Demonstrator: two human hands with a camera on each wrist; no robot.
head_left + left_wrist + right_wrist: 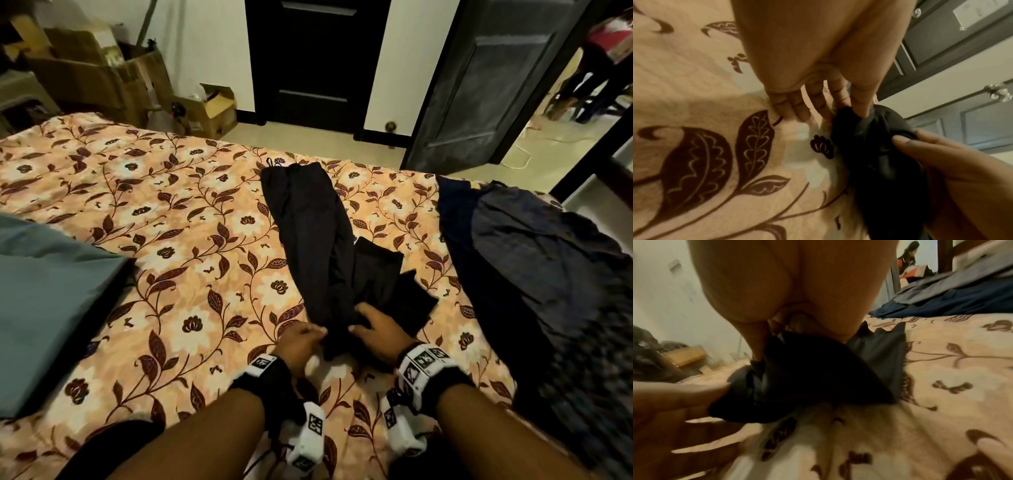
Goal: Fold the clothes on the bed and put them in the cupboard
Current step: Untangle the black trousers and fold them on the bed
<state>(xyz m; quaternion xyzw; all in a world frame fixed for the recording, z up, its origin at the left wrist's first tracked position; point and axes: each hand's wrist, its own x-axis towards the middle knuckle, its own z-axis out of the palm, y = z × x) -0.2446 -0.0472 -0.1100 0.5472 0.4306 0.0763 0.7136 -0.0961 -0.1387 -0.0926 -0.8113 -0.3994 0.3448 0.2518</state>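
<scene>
**Both hands pinch the near end of the black garment**

Left hand [301,337] and right hand [376,327] each grip the bunched near end of the black garment [308,233], thumbs pressed into the cloth. It stretches away across the bed [171,212], on a floral cover. Just right lies a heap of dark blue and grey clothes [534,246]; at the far left a teal folded cloth [44,301]. Beyond the bed stand cardboard boxes [102,75], a dark door [315,61] and an open door leaf [493,78].
</scene>
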